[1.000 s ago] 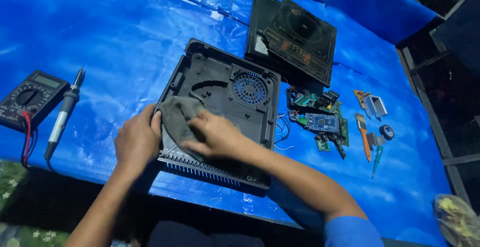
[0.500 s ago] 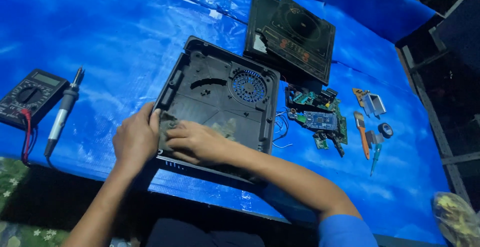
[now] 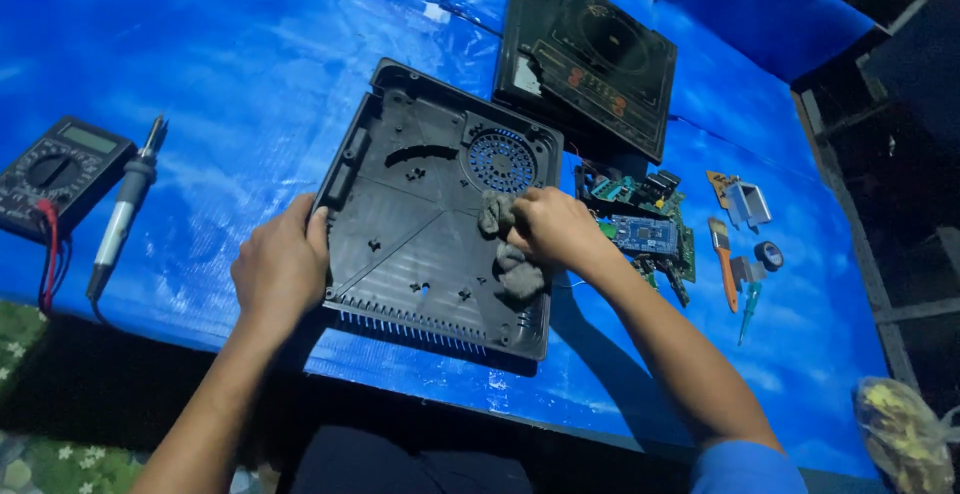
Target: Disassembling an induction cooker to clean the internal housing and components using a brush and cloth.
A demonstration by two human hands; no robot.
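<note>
Cloth (image 3: 512, 254) clenched in right hand's (image 3: 552, 229) grip inside casing (image 3: 420, 224); left hand (image 3: 280, 269) grasps its edge; circuit boards (image 3: 640, 224) beside.

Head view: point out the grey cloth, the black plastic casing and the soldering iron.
grey cloth (image 3: 512, 259): head view, on the bunched fold below the right hand.
black plastic casing (image 3: 400, 229): head view, on its bare inner floor.
soldering iron (image 3: 122, 216): head view, on the pale handle.
</note>
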